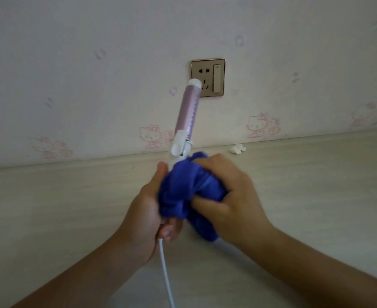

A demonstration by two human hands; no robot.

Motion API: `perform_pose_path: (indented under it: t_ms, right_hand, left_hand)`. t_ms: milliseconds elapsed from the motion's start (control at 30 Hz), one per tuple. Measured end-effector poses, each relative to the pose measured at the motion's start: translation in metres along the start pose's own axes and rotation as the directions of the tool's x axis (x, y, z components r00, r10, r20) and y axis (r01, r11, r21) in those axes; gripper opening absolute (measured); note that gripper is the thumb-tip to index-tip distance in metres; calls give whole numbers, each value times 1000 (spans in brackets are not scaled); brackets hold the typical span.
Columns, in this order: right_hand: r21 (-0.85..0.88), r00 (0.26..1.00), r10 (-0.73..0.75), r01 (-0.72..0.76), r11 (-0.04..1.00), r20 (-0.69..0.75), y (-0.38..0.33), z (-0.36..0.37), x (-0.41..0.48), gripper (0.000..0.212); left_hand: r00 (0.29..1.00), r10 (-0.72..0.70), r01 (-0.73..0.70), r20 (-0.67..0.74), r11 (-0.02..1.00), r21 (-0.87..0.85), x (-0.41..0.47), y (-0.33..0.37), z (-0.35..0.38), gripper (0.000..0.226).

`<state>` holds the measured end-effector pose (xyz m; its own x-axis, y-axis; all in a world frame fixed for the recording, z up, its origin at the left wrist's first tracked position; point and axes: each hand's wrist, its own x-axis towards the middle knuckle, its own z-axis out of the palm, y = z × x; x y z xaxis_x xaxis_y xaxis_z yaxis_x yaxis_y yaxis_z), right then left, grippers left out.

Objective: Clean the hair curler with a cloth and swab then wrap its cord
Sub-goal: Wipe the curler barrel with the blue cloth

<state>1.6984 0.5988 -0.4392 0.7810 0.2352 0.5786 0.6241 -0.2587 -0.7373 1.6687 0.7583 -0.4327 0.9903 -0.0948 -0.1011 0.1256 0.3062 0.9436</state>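
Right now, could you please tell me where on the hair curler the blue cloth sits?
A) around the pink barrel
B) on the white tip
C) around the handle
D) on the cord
C: the blue cloth, gripped by the right hand, bunches around the handle end of the hair curler, leaving its pink barrel and white tip bare.

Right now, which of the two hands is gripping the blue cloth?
The right hand: its fingers curl round the bunched blue cloth. The left hand instead grips the hair curler by its handle.
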Motion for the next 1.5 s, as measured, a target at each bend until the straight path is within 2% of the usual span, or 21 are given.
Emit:
perform_pose_path:
  t_ms: [67, 100, 233, 333, 467, 567, 667, 733, 800, 900, 967, 1033, 1100, 1200, 1267, 1333, 1400, 1467, 1500]
  right_hand:
    - [-50, 995, -49, 54, 997, 90, 1, 5, -2, 38]
    - [-52, 996, -45, 49, 997, 75, 2, 2, 1, 37]
    - [22, 985, 34, -30, 999, -168, 8, -19, 9, 38]
    - [87, 977, 51, -34, 996, -208, 7, -18, 10, 38]
    - [124, 956, 134, -105, 987, -262, 11, -23, 15, 37]
    - [94, 972, 104, -85, 992, -212, 11, -19, 9, 40]
    - [-47, 998, 64, -65, 997, -21, 8, 0, -3, 39]
    - [-116, 998, 20, -13, 993, 59, 8, 4, -5, 40]
    - [-93, 1000, 6, -5, 996, 13, 10, -1, -1, 38]
    - [-30, 982, 74, -81, 996, -176, 15, -18, 15, 32]
    - [10, 965, 108, -109, 994, -239, 17, -25, 20, 35]
    - [18, 973, 94, -92, 996, -210, 14, -23, 15, 34]
    - [-43, 993, 63, -68, 997, -98, 10, -12, 6, 36]
    - [-132, 998, 12, -3, 991, 68, 5, 4, -1, 43]
    - [-134, 996, 0, 13, 991, 94, 6, 5, 1, 42]
    - [-91, 1000, 26, -25, 995, 6, 9, -3, 6, 38]
    - [-31, 990, 71, -75, 997, -122, 11, -13, 13, 34]
    - [-9, 981, 81, -84, 996, -178, 14, -20, 15, 38]
    - [-11, 984, 79, -81, 997, -159, 13, -20, 14, 39]
  left_hand:
    - [999, 25, -23, -38, 999, 45, 0, -2, -3, 70]
    - [999, 41, -37, -36, 995, 95, 0, -3, -2, 70]
    - [988, 151, -153, 30, 954, 260, 7, -1, 9, 60]
    - [982, 185, -191, 51, 927, 323, 10, 3, 4, 54]
    - [966, 230, -253, 118, 935, 247, 8, 1, -1, 39]
    - [972, 233, -230, 24, 930, 288, 15, 0, -1, 35]
    - [970, 212, -166, -122, 936, 309, 16, -3, -9, 34]
    - [967, 216, -172, -131, 943, 285, 13, -5, -11, 35]
    - [971, 230, -207, -58, 940, 273, 12, -4, -9, 33]
    - [969, 236, -246, 68, 914, 323, 11, 3, -8, 25]
    - [965, 242, -263, 103, 893, 365, 9, 1, -8, 28]
    - [956, 281, -291, 80, 894, 342, 9, -4, -5, 28]
    - [952, 308, -292, -8, 912, 289, 11, -6, -4, 37]
    - [954, 255, -222, -158, 954, 199, 16, -4, -8, 54]
    - [965, 175, -148, -194, 978, 148, 15, -2, -6, 61]
    - [984, 72, -63, -165, 996, 63, 12, -4, -4, 55]
    - [998, -1, 2, -64, 1000, 12, 7, -6, -1, 51]
    - [1000, -12, 13, -8, 995, 98, 5, -9, 1, 54]
    - [1000, 1, 1, -12, 992, 127, 5, -11, 2, 57]
